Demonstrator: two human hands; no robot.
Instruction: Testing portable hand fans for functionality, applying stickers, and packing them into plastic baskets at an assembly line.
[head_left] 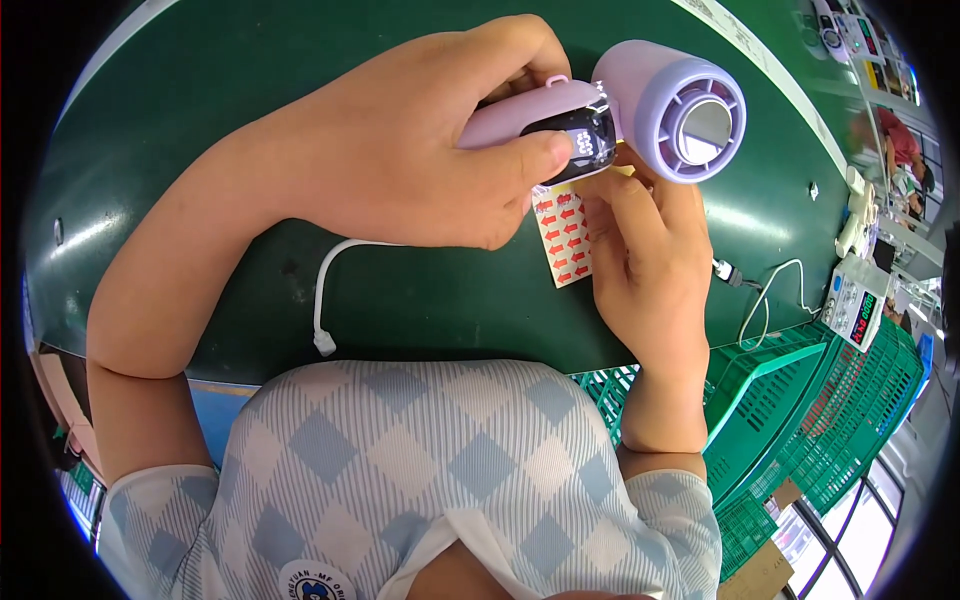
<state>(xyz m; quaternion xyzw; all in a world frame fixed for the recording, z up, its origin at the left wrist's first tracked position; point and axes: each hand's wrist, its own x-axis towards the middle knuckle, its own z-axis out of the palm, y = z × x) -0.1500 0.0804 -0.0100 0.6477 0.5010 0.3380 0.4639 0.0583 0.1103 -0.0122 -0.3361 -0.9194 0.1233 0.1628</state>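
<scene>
My left hand (450, 130) is wrapped around the handle of a lilac handheld fan (650, 95), its thumb on the black panel with a lit display. The round grilled head of the fan points toward the near right, with a shiny disc at its centre. My right hand (650, 230) is closed just below the fan's neck, its fingers curled and pressed together. Beside those fingers is a pale sheet of red arrow stickers (563, 240), partly hidden by the hand. A bit of yellow shows at the fingertips; what they pinch is hidden.
A white cable (325, 290) lies on the green table (480, 310) below my left hand. To the right are another cable (768, 300), a meter with lit digits (857, 300) and green plastic baskets (770, 400). Another person (900, 140) is at the far right.
</scene>
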